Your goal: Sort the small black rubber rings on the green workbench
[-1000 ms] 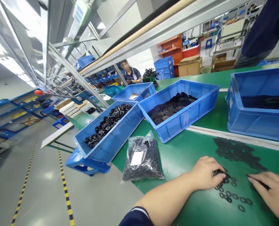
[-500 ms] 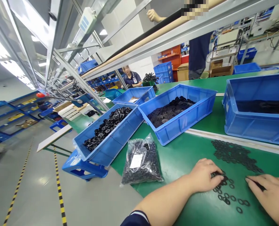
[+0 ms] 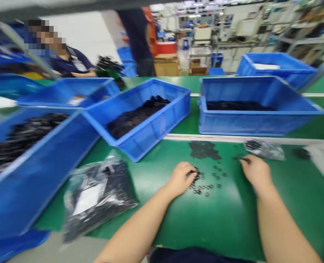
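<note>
Small black rings lie scattered on the green table between my hands. My left hand is closed at the left edge of this scatter, with several rings pinched between thumb and fingers. To the right, my right hand has thumb and forefinger pressed together on a small dark piece that looks like a ring. A few more rings rest just left of its fingertips. Beyond the scatter, a dense flat patch of black rings covers part of the tabletop. Motion blurs the details.
A clear bag of black rings sits at left, and a smaller clear bag lies behind my right hand. Blue bins with black parts line the far side. Another blue bin stands left. A co-worker sits beyond.
The view has swung right and down, bringing the smaller bag and my whole right forearm into sight. My right hand is now farther forward, near other rings; my left stays at the scatter.
</note>
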A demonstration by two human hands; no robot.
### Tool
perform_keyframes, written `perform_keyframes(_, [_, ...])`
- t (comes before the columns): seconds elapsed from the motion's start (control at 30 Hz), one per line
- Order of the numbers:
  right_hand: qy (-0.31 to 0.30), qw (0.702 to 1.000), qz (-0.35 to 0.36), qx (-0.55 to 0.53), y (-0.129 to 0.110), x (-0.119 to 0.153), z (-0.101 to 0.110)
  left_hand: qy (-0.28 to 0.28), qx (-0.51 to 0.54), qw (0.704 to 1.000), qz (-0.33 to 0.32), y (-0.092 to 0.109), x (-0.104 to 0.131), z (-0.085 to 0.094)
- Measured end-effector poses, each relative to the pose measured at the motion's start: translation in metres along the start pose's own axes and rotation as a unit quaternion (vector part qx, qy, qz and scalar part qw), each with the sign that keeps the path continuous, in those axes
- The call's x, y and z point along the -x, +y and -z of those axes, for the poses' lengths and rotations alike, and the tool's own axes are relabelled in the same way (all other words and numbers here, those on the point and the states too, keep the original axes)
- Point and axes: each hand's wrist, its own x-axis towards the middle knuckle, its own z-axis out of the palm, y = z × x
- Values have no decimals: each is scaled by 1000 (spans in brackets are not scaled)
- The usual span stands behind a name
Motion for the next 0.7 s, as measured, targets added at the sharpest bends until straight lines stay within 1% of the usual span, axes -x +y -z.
perform_keyframes(0.07, [-16,1000,16,14,-16,3,3,0,6,1000,-8,-2,-2,1])
perform_keyframes(0.13, [-6,1000,21,14,-22,4,1,-4,5,1000,-16,-6,-4,1])
perform_keyframes(0.27, [8,999,34,-16,-21,6,0,-3,-3,1000,-31,-12,-4,0])
perform_keyframes(0.4, [3,998,48,-38,-23,7,-2,-5,-17,999,-28,-11,-3,1])
perform_keyframes(0.5, [-12,999,46,-25,-26,6,-4,-9,-22,999,-22,-10,-3,1])
perform_keyframes(0.7, [-57,996,53,40,-33,10,-1,0,-24,1000,-19,-6,-5,2])
